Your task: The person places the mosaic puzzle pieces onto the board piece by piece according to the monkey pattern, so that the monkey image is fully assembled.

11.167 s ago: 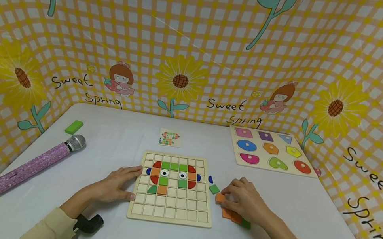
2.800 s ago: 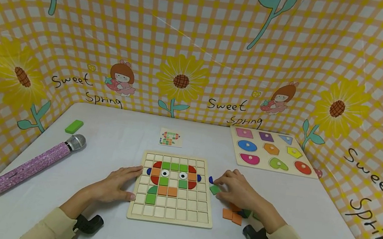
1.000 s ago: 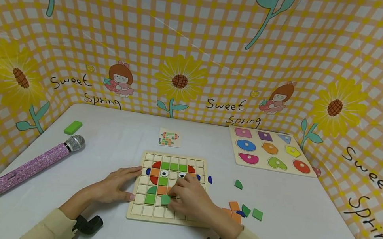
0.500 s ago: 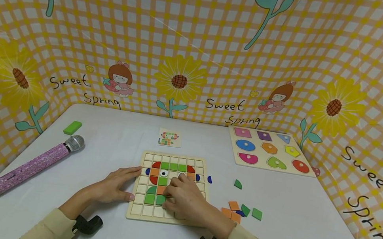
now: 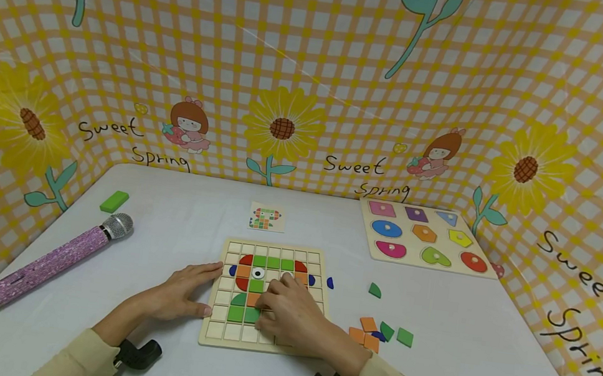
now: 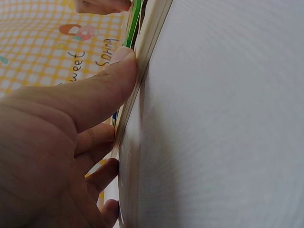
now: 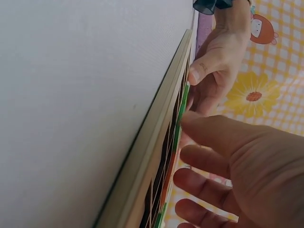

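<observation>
Head view: likely seating green tile (image 5: 251, 315) in grid board (image 5: 216, 329), second-lowest row.
Right hand (image 5: 294, 314) at the tile, pinch or press can't tell; left hand (image 5: 178, 292) relaxed, touching board's left edge. Next probably calls for levelling it.

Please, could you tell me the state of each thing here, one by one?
Grid board: flat, partly filled
Left hand: touching the board's left edge
Right hand: over the board, fingers bent
Loose tiles: scattered beside the board
Card: flat, picture up
Shape puzzle: all pieces in place
Microphone: lying on its side
Green block: lying flat
</observation>
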{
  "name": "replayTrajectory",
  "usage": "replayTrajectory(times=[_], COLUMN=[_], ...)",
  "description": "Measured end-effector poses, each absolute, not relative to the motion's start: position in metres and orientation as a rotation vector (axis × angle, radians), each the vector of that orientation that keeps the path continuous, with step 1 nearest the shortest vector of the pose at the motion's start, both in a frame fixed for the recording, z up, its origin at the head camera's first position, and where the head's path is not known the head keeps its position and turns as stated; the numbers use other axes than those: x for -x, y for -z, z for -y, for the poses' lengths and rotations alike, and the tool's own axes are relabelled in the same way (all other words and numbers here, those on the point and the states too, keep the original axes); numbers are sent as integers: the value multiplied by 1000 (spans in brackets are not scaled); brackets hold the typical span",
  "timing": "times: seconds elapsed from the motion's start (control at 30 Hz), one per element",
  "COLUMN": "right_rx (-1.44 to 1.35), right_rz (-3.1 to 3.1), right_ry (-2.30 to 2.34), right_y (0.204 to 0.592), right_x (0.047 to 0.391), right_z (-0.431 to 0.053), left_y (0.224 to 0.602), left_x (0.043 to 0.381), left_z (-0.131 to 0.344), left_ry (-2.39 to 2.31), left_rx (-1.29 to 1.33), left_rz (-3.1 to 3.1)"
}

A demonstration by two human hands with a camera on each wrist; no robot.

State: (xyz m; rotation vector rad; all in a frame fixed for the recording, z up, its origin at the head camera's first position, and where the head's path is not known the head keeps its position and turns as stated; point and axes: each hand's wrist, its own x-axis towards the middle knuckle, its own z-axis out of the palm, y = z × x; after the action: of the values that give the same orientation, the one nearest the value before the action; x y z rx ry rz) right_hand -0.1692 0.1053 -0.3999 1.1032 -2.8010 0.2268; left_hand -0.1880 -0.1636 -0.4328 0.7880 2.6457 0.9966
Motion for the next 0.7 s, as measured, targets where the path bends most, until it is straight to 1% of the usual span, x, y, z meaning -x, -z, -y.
replayTrajectory(times=[0.17, 0.4, 0.57, 0.7], right_rx=[-1052, -915, -780, -741], right_rz=[2803, 2820, 2871, 2876], right_ry=[-308, -419, -412, -385], right_y=[398, 392, 389, 390], right_x=[168, 169, 166, 160], right_z=[-118, -158, -185, -203], left_y=[433, 433, 433, 433], left_x=[188, 190, 190, 189], left_z=[164, 164, 164, 164], left_ry=[-992, -977, -983, -984], left_rx=[-789, -800, -800, -799], left_rz=[-2646, -2654, -2648, -2644])
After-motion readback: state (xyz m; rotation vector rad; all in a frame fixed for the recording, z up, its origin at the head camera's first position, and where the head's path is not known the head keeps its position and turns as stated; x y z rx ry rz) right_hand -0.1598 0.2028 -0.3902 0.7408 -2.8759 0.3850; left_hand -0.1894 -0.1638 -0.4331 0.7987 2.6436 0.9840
